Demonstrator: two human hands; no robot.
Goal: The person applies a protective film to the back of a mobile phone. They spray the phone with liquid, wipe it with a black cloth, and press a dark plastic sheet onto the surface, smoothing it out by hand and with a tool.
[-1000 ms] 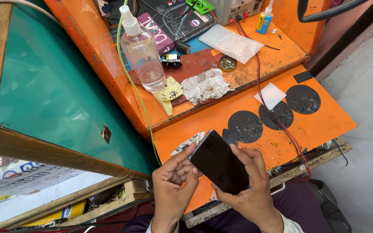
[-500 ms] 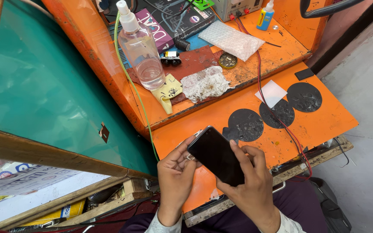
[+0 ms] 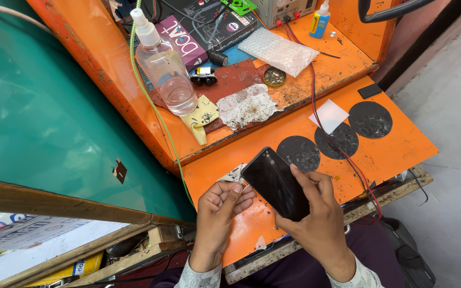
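Hands — right hand (image 3: 316,221) round dark phone (image 3: 276,182) (left hand (image 3: 220,205) pinching cloth (image 3: 234,174)) at orange bench edge (image 3: 401,160).

Phone (image 3: 275,183) lies on bench (image 3: 401,149), bottle (image 3: 167,72) behind it.

Phone (image 3: 275,182): glossy black glass, smooth, faintly reflective. Held in right hand (image 3: 316,221); small crumpled cloth or paper scrap (image 3: 234,174) pinched in left hand (image 3: 217,210), material unclear. Desk (image 3: 385,154): orange-painted, matt, scuffed and chipped at edges. Round black pads (image 3: 370,119): matt, rough, worn. Spray bottle (image 3: 165,69): clear smooth plastic. Bubble wrap (image 3: 278,50): translucent plastic. Green panel (image 3: 44,122): smooth, slight sheen, framed in bare wood.
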